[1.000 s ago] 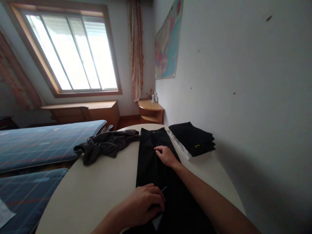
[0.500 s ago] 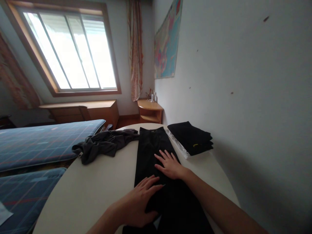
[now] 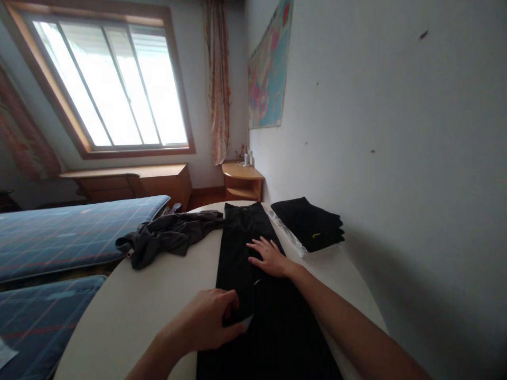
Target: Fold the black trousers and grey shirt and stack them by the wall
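A pair of black trousers (image 3: 241,237) lies lengthwise on a round white table (image 3: 158,295), waistband at the far end. My right hand (image 3: 267,257) rests flat on the trousers with its fingers spread. My left hand (image 3: 208,319) is nearer to me at the trousers' left edge, fingers curled and pinching the black fabric, with a small white tag showing by the thumb.
A crumpled grey garment (image 3: 170,235) lies at the table's far left. A folded black stack (image 3: 309,224) on a clear plastic bag sits at the far right by the wall. Blue plaid mattresses (image 3: 71,232) lie to the left. A wooden corner shelf (image 3: 242,179) stands beyond.
My left hand has gone from lying flat on the trousers to pinching their left edge. My right hand has slid slightly farther up the fabric, still spread flat.
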Action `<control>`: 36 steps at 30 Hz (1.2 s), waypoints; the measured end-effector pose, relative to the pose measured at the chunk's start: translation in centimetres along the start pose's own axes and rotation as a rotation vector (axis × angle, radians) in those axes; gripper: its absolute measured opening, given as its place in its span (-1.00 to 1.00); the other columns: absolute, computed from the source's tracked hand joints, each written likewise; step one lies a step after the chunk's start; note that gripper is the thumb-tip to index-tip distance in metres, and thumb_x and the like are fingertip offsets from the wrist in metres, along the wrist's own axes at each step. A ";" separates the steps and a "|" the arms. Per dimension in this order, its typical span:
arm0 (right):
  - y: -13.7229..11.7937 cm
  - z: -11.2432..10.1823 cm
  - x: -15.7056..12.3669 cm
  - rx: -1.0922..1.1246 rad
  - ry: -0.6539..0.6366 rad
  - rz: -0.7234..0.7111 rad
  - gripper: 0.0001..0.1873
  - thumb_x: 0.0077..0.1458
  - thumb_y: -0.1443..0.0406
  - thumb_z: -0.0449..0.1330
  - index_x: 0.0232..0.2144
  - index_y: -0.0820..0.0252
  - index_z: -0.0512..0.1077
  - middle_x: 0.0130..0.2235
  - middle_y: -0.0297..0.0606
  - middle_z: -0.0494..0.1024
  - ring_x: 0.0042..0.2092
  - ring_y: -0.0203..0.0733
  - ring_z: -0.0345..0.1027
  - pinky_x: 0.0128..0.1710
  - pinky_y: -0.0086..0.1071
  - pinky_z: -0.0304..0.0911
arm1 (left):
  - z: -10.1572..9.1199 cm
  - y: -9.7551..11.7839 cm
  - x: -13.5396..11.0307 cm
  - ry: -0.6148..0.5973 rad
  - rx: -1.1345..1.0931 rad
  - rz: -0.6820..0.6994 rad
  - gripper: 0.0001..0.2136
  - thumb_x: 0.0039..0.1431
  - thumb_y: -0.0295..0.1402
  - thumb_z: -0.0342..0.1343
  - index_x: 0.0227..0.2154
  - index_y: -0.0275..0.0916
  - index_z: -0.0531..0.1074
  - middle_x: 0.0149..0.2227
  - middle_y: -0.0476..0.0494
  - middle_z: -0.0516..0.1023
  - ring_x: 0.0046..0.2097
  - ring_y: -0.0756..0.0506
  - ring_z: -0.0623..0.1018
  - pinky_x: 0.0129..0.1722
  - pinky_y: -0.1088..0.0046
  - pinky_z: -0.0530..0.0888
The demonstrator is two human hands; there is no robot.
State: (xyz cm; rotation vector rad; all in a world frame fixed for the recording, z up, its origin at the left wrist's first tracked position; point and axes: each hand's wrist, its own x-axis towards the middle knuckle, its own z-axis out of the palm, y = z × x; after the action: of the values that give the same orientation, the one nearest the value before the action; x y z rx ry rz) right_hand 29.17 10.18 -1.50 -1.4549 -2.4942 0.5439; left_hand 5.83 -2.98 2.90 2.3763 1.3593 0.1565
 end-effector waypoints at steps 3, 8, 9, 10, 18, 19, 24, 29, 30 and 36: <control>-0.9 -0.5 -2.5 0.015 -0.016 -0.096 -0.43 0.26 0.13 0.09 0.29 -0.08 0.23 0.37 -0.24 0.16 0.42 0.08 -0.24 0.35 0.13 -0.33 | -0.6 0.6 -0.9 -0.115 -0.073 -0.068 -0.75 -0.01 -0.18 0.24 -0.27 -0.12 0.39 -0.42 0.09 0.57 -0.41 -0.05 0.50 -0.47 0.48 0.22; -2.0 0.3 -5.4 0.040 -0.004 -0.201 -0.54 0.24 0.23 0.14 0.18 -0.15 0.38 0.33 -0.28 0.23 0.40 0.04 -0.14 0.35 0.14 -0.32 | -1.1 0.6 -1.7 -0.172 0.010 -0.153 -0.71 -0.12 -0.25 0.25 -0.28 -0.13 0.39 -0.41 0.04 0.55 -0.39 -0.09 0.49 -0.48 0.45 0.16; -2.1 0.5 -5.6 0.046 0.001 -0.210 -0.57 0.24 0.23 0.14 0.15 -0.14 0.40 0.32 -0.28 0.25 0.40 0.03 -0.11 0.34 0.14 -0.31 | -1.2 0.5 -1.7 -0.169 0.050 -0.161 -0.75 -0.13 -0.27 0.24 -0.33 -0.14 0.40 -0.39 0.01 0.54 -0.37 -0.10 0.49 -0.47 0.44 0.16; -2.0 0.7 -5.7 0.053 0.004 -0.219 -0.59 0.24 0.24 0.14 0.13 -0.13 0.43 0.31 -0.27 0.28 0.39 0.03 -0.08 0.34 0.15 -0.30 | -1.4 0.4 -1.8 -0.175 0.072 -0.163 -0.81 -0.12 -0.29 0.22 -0.38 -0.15 0.40 -0.39 -0.01 0.53 -0.37 -0.10 0.47 -0.47 0.44 0.16; -1.0 1.1 -5.3 0.134 0.051 -0.271 -0.69 0.21 0.29 0.20 0.00 0.00 0.54 0.24 -0.18 0.36 0.32 0.04 0.10 0.33 0.08 -0.09 | -1.7 2.1 -1.5 -0.349 -0.371 -0.004 -0.67 0.04 -0.29 0.17 -0.08 -0.12 0.38 -0.36 0.04 0.56 -0.43 0.01 0.44 -0.46 0.54 0.29; -1.0 1.1 -5.3 0.141 0.060 -0.277 -0.70 0.21 0.29 0.20 -0.01 0.02 0.54 0.23 -0.17 0.37 0.31 0.03 0.11 0.33 0.06 -0.06 | -1.4 2.4 -1.4 -0.461 -0.465 0.007 -0.60 0.07 -0.28 0.16 0.01 -0.12 0.36 -0.33 0.02 0.59 -0.46 0.02 0.45 -0.48 0.55 0.32; -0.7 0.9 -5.3 0.184 0.105 -0.317 -0.68 0.21 0.39 0.14 -0.03 0.10 0.55 0.15 -0.15 0.44 0.25 -0.07 0.21 0.28 -0.12 0.11 | 0.4 3.2 -0.5 -0.398 -0.477 0.122 -0.64 0.16 -0.41 0.02 0.02 -0.10 0.47 -0.25 -0.05 0.61 -0.41 0.01 0.50 -0.41 0.55 0.40; -0.6 0.1 -5.9 0.161 0.134 -0.354 -0.63 0.16 0.50 0.08 -0.09 0.13 0.57 0.07 -0.17 0.49 0.15 -0.14 0.30 0.21 -0.21 0.20 | 0.5 2.5 -0.5 -0.276 -0.300 0.147 -0.65 -0.04 -0.47 0.17 -0.14 -0.08 0.55 -0.15 -0.03 0.57 -0.30 0.00 0.52 -0.33 0.56 0.40; -0.7 0.0 -6.0 0.154 0.131 -0.370 -0.65 0.15 0.48 0.12 -0.09 0.12 0.57 0.04 -0.18 0.51 0.14 -0.13 0.30 0.20 -0.20 0.19 | 0.4 2.3 -0.5 -0.300 -0.295 0.104 -0.68 -0.03 -0.44 0.18 -0.15 -0.10 0.54 -0.20 -0.01 0.58 -0.33 0.00 0.52 -0.38 0.57 0.38; -2.4 -0.6 -6.9 0.118 0.054 -0.427 -0.73 0.08 0.31 0.29 -0.12 0.07 0.58 0.02 -0.21 0.50 0.10 -0.11 0.32 0.16 -0.22 0.19 | 0.9 -0.8 0.5 -0.001 -0.094 0.001 -0.87 0.19 -0.35 0.05 -0.24 -0.17 0.45 -0.29 -0.03 0.57 -0.29 -0.06 0.53 -0.30 0.46 0.41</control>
State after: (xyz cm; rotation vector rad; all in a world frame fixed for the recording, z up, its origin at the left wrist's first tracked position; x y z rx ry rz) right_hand 30.91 3.22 0.07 -0.8455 -2.5699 0.5466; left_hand 5.73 -2.43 1.75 2.2992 1.3216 0.2149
